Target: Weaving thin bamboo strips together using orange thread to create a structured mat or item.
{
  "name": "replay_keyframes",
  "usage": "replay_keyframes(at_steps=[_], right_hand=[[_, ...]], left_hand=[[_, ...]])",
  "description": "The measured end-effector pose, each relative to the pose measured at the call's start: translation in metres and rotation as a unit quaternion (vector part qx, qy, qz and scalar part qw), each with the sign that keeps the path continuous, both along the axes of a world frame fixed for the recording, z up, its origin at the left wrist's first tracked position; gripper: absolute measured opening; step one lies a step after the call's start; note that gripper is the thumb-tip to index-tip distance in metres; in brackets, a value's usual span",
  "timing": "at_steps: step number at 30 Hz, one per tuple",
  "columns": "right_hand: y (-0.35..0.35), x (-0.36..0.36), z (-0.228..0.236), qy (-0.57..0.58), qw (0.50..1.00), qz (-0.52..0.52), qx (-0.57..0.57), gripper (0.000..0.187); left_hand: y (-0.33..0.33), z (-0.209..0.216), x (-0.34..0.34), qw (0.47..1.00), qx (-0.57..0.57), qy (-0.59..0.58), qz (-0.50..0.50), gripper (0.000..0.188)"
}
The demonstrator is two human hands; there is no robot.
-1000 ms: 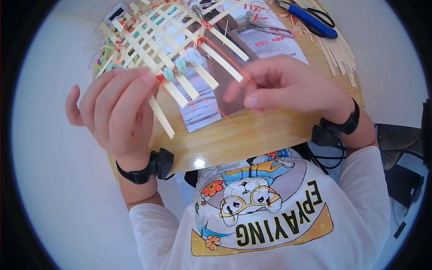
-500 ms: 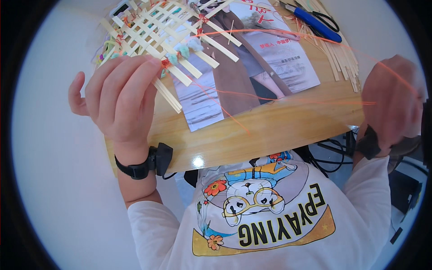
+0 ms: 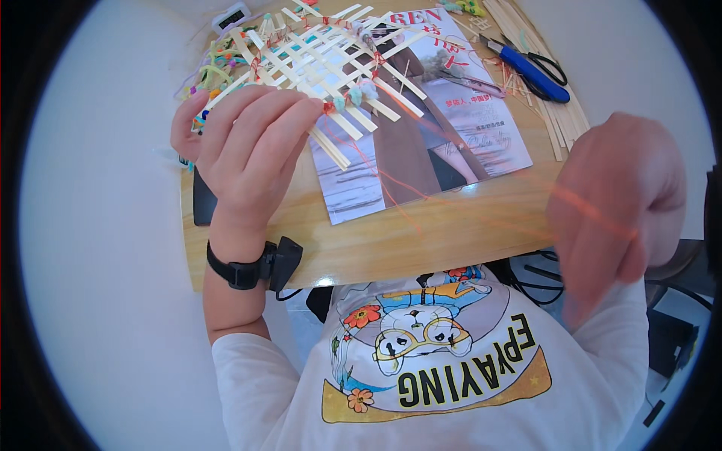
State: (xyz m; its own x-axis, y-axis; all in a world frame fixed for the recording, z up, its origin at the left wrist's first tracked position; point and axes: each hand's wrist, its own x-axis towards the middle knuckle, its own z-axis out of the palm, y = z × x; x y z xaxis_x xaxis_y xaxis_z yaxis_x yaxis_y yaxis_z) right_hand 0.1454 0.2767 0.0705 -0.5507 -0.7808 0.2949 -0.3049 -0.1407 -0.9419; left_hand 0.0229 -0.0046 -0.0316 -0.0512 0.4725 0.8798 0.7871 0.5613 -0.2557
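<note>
The woven mat [image 3: 325, 69] of pale wooden strips sits toward eleven o'clock in the view, over the magazine [image 3: 492, 146], with fluffy yarn [image 3: 366, 91] along its six-o'clock edge. The left hand [image 3: 244, 146] grips the mat at that edge, fingertips against the strips, thumb hidden. Orange thread [image 3: 406, 186] trails from the edge toward four o'clock, some of it blurred across the right hand [image 3: 620, 199] at three o'clock; those fingers are curled, but whether they pinch thread I cannot tell. To draw the thread well, keep the left grip firm near the ties, pull smoothly, and keep the tail from snagging strip ends. Blue-handled pliers [image 3: 532, 74] and loose strips [image 3: 560, 120] lie around three o'clock of the mat.
</note>
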Motion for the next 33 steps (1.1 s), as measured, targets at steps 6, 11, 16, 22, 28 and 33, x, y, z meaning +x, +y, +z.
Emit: replay_keyframes(at_steps=[6, 11, 16, 22, 28, 33], right_hand=[[-0.046, 0.013, -0.019, 0.105, 0.993, -0.018, 0.054, 0.017], [-0.058, 0.010, -0.028, 0.195, 0.979, -0.020, 0.046, 0.021], [-0.062, 0.017, -0.029, 0.215, 0.961, 0.000, 0.176, 0.027], [-0.053, 0.028, -0.029, 0.420, 0.780, -0.116, 0.449, 0.033], [-0.017, -0.016, -0.061, 0.285, 0.835, -0.292, 0.368, 0.021], [-0.022, -0.042, -0.094, 0.052, 0.895, -0.371, 0.242, 0.021]], left_hand=[[0.002, -0.002, -0.001, 1.000, 0.000, 0.000, -0.006, 0.023], [0.003, -0.002, -0.001, 1.000, -0.007, -0.012, -0.008, 0.024], [0.003, -0.001, 0.000, 1.000, -0.004, -0.010, -0.010, 0.025], [-0.002, 0.002, 0.003, 1.000, 0.012, -0.009, -0.008, 0.024], [-0.005, 0.003, 0.003, 1.000, 0.019, 0.007, -0.003, 0.023], [-0.004, 0.002, 0.000, 1.000, 0.018, 0.011, -0.005, 0.023]])
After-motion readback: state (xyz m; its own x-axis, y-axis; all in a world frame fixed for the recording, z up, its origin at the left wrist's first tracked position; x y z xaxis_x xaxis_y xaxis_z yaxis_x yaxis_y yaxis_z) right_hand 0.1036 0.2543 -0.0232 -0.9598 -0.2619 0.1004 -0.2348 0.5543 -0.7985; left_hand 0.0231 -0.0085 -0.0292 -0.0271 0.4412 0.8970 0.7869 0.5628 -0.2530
